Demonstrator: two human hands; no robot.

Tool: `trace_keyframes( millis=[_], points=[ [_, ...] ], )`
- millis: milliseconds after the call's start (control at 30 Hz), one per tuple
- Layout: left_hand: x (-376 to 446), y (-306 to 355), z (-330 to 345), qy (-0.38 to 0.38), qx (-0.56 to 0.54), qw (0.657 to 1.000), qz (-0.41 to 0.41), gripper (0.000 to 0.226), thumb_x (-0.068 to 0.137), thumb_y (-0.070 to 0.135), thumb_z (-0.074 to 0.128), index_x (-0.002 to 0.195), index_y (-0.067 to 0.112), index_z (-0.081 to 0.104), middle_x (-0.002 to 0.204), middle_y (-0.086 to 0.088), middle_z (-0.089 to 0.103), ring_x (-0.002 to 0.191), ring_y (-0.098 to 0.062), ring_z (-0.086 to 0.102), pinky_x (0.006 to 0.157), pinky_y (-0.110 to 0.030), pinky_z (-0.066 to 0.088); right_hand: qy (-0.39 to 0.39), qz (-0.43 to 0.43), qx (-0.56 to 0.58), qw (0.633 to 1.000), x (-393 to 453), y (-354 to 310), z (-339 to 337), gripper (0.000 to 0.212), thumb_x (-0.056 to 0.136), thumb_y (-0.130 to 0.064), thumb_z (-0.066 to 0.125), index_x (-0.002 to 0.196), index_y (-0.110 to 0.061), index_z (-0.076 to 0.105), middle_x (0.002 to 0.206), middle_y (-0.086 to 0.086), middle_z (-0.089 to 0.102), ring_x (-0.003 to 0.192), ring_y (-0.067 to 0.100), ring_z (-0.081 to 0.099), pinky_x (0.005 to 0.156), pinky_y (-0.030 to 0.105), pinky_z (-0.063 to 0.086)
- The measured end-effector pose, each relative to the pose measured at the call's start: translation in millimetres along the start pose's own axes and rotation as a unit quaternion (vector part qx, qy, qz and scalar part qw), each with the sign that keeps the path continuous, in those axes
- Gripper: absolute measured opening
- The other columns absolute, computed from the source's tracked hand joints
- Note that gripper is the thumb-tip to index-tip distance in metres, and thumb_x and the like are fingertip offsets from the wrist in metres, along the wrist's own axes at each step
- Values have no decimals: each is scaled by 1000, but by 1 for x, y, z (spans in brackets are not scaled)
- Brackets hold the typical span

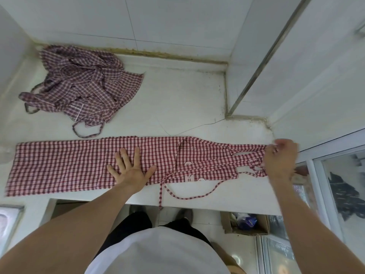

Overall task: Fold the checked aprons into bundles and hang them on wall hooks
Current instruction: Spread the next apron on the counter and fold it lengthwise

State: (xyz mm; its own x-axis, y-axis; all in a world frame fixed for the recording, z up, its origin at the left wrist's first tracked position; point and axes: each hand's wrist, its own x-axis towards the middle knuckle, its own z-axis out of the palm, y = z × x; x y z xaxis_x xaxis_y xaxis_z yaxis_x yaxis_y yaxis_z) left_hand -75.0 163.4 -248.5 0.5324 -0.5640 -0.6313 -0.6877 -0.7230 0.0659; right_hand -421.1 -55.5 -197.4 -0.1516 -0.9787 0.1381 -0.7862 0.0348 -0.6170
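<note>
Lying lengthwise along the counter's (187,107) front edge, the apron (65,165) is already folded into a long narrow strip. Long axis runs left to right: hem end near the front-left corner, bib and neck-strap end at the right, close to the counter's right edge.

Left hand (131,171): flat on the strip about mid-length, palm down, fingers (136,155) spread wide and straight. It grips nothing; it pins the cloth to the counter.

Right hand (280,161): at the strip's right end, fingers curled in, closed on the bunched strap end of the bib. Whether thumb and forefinger pinch one layer or several, cannot tell; the hand hides the contact.

One tie (189,196) loops loose off the strip near the front edge and partly hangs over it, between the two hands.

Key relation: the held end lies to the right of the pinned point, along the strip's own axis. Judgement: the next fold would bring the right end leftward over the strip, the left palm acting as anchor. Right hand is the nearer to that end. Loose tie may drag or catch.

Second apron (85,86): crumpled heap at the back-left corner, untouched, well apart from both hands. No hooks in view.
</note>
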Motion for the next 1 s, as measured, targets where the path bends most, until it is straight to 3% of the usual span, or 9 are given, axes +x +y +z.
trace_keyframes(
  millis=[100,167,200,333,467,633,767,833,1000],
  points=[
    [0,1,1,1,-1,1000,2,95,79,87,8,140,33,-42,152,-16,-42,141,-37,-38,111,-66,-15,-245,-99,13,964,-77,-68,29,17,92,-34,60,87,-18,63,73,-12,65,69,6,65,63,20,49],
    [0,0,1,3,-3,1000,5,95,80,87,9,139,33,-42,153,-16,-42,141,-37,-38,112,-66,-15,-399,-122,-23,908,-133,-101,54,28,91,-47,62,83,-20,63,71,-10,66,67,4,64,66,23,52],
    [-1,0,1,4,-3,1000,6,95,80,87,10,139,34,-42,153,-16,-42,141,-37,-38,112,-66,-15,-436,-129,-48,890,-157,-113,67,34,88,-52,63,85,-18,62,73,-7,67,69,8,64,70,27,54],
    [-1,-2,1,6,-7,1000,11,94,81,86,11,139,33,-41,153,-16,-41,141,-37,-37,111,-66,-15,-444,-134,-140,875,-213,-127,95,47,81,-52,67,104,-15,50,88,0,67,81,19,64,75,34,54],
    [-1,-3,0,6,-9,1000,18,94,82,85,11,141,32,-41,153,-17,-41,141,-38,-37,111,-66,-16,-419,-195,-170,871,-239,-123,96,25,97,-33,50,107,-11,55,96,7,68,87,26,64,86,37,49],
    [4,-11,-5,-4,3,999,39,95,82,85,11,141,32,-41,150,-16,-45,139,-37,-40,110,-66,-17,-501,-288,-157,801,-248,-98,73,21,99,-28,37,94,-14,52,92,11,68,72,26,53,86,37,39],
    [7,-14,-8,-3,9,999,45,95,82,85,11,141,32,-41,150,-16,-45,139,-37,-41,111,-66,-17,-593,-262,-174,742,-262,-52,52,21,98,-25,38,100,-11,53,105,15,63,89,29,57,82,39,45],
    [8,-13,-8,-4,10,999,48,95,83,85,11,142,32,-40,151,-16,-45,139,-37,-41,111,-66,-17,-571,-237,-212,757,-259,-18,45,26,99,-26,41,116,-11,53,117,11,58,103,26,52,88,40,41],
    [7,-14,-7,-6,17,999,47,96,82,86,11,144,31,-38,152,-15,-43,140,-37,-39,112,-66,-16,-528,-103,-279,796,-224,50,32,28,99,-29,50,124,-19,58,126,2,56,121,22,51,99,32,41]
  ],
)
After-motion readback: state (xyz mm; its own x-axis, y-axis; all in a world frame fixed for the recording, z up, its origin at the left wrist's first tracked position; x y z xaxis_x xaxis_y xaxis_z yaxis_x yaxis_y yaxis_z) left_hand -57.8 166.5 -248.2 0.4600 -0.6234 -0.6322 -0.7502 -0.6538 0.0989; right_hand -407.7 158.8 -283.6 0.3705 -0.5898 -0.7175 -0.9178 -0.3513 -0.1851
